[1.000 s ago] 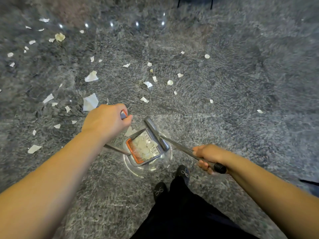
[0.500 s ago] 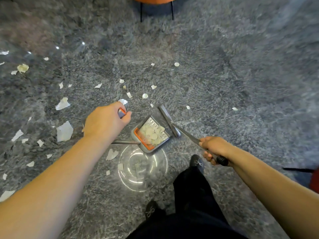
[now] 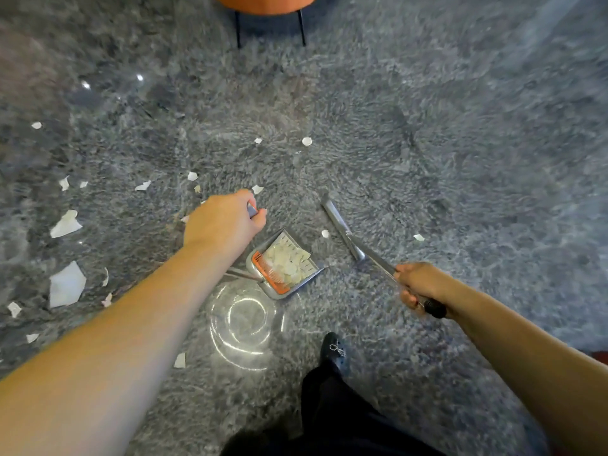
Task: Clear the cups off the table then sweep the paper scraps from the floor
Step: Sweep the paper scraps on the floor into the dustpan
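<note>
One wide-angle view from the head of a standing person looks steeply down and forward at the floor [image 3: 460, 133]. Both forearms reach in from the bottom corners; a foot [image 3: 335, 352] shows near the bottom edge. The edges bend and smear, so what seems an orange seat [image 3: 263, 3] is cropped at the top.

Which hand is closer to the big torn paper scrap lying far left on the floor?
Left. The left hand, gripping the dustpan handle, is up and to the right of the big scrap. The right hand, gripping the broom handle, is far across on the other side.
</note>
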`<action>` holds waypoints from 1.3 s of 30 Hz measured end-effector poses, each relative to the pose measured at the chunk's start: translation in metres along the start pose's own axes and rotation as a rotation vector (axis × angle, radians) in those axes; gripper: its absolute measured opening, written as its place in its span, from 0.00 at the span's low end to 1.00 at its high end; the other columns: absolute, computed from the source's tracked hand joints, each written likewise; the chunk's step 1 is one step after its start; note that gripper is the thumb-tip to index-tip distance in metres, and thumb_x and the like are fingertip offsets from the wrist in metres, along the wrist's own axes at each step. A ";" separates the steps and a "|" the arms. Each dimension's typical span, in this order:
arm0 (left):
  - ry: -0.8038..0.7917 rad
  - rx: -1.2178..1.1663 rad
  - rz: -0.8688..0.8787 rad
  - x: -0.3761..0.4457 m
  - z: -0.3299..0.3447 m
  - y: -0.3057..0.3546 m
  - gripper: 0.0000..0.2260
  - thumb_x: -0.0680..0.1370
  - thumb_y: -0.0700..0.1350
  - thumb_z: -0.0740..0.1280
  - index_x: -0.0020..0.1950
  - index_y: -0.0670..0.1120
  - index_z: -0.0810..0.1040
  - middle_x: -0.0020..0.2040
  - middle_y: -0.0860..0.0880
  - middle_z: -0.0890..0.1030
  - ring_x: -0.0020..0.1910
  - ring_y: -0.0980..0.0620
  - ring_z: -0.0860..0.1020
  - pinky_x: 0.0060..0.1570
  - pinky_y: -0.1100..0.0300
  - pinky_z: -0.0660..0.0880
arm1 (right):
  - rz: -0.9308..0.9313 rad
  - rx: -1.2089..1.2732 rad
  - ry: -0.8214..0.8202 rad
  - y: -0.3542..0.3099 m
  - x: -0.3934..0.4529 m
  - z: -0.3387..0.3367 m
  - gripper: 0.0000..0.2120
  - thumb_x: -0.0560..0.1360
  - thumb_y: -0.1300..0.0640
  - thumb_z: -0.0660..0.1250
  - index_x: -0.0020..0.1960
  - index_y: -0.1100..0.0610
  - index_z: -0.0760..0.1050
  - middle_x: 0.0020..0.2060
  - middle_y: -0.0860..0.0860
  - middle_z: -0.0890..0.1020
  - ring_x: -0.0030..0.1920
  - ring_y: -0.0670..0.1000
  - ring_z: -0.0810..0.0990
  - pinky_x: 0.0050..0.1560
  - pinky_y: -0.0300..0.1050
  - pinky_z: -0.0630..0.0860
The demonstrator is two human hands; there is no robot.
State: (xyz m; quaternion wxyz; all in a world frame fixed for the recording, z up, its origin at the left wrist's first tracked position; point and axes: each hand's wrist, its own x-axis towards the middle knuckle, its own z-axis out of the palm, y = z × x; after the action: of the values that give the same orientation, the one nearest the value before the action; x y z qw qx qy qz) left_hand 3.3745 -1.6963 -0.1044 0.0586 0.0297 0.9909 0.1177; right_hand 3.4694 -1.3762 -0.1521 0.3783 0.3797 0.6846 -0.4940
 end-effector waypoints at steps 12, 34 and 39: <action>-0.088 0.072 0.027 0.087 0.012 0.062 0.11 0.79 0.57 0.62 0.47 0.50 0.74 0.31 0.54 0.71 0.29 0.56 0.67 0.26 0.61 0.59 | 0.072 -0.151 -0.050 -0.066 0.070 -0.032 0.15 0.82 0.59 0.56 0.69 0.58 0.65 0.28 0.56 0.72 0.21 0.50 0.68 0.21 0.36 0.65; -0.116 0.016 0.116 0.082 -0.004 0.043 0.12 0.78 0.60 0.64 0.44 0.52 0.76 0.33 0.53 0.75 0.32 0.51 0.72 0.29 0.58 0.63 | 0.058 0.092 -0.006 -0.026 0.001 -0.002 0.19 0.82 0.57 0.59 0.73 0.53 0.66 0.28 0.54 0.72 0.19 0.46 0.67 0.19 0.34 0.64; -0.126 0.004 0.265 0.095 -0.012 0.079 0.10 0.76 0.61 0.64 0.43 0.55 0.75 0.31 0.58 0.75 0.31 0.59 0.71 0.27 0.62 0.62 | 0.028 0.186 0.076 -0.016 0.007 -0.033 0.19 0.82 0.59 0.59 0.73 0.55 0.66 0.30 0.54 0.73 0.16 0.46 0.66 0.18 0.33 0.64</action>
State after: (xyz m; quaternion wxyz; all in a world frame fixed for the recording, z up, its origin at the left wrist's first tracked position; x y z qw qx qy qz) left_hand 3.2821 -1.6152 -0.0849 0.1044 0.1676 0.9729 0.1201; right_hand 3.4475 -1.3467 -0.1451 0.3220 0.4412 0.6442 -0.5354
